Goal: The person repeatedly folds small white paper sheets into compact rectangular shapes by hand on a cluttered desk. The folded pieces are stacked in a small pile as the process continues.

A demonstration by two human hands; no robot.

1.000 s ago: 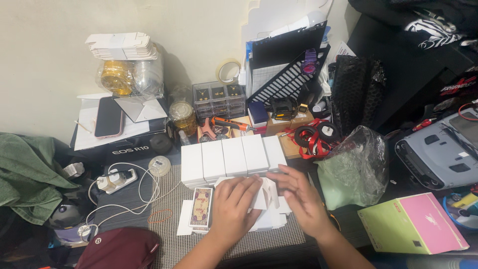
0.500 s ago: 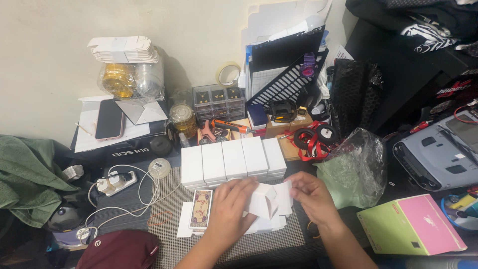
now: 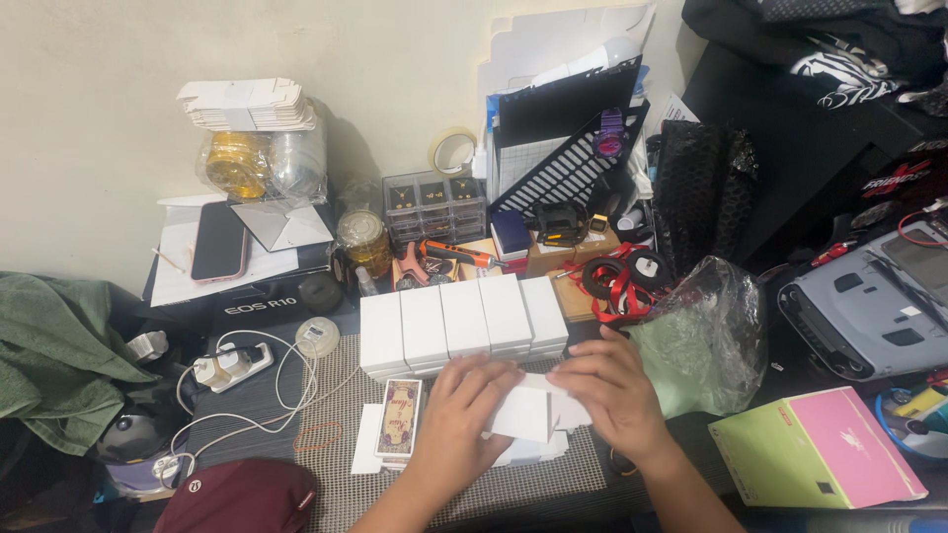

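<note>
Both hands work a small white cardboard box blank (image 3: 523,413) into shape, just in front of the row of finished white boxes (image 3: 462,318) on the bench (image 3: 553,479). The left hand (image 3: 456,419) grips the blank's left side, fingers curled over its top edge; the right hand (image 3: 614,393) pinches its right flap, fingers bent down onto the card. The blank sits on a loose stack of flat white blanks (image 3: 538,449), over the grey mesh mat (image 3: 341,415). A patterned card pack (image 3: 399,429) lies just left of the left hand. The step in hand looks like folding and closing the flaps. The next move likely calls for firm, even pressure so the tab seats without creasing the thin card.
</note>
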